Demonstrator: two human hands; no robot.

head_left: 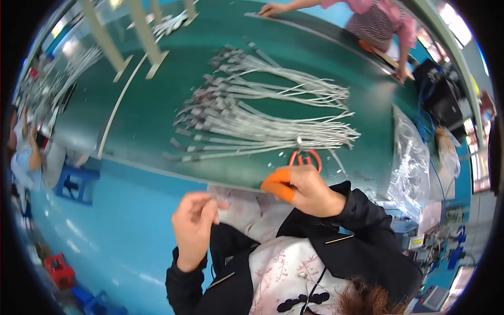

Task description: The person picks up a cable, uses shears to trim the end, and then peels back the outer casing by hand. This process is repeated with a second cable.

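Nearby, right hand (307, 188) with orange finger cots closed around orange-handled scissors (306, 157) at the green table's (147, 115) near edge, left hand (193, 220) raised with fingers pinched together, contents too blurred to tell, heap of grey cable pieces (262, 113) fanned just beyond the scissors.

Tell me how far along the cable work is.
Done, it seems: a fan of white cables with dark ends lies laid out on the green table. In hand: the right hand, orange finger cots on, is by orange-handled cutters; the left hand pinches something small. What is left cannot be told.
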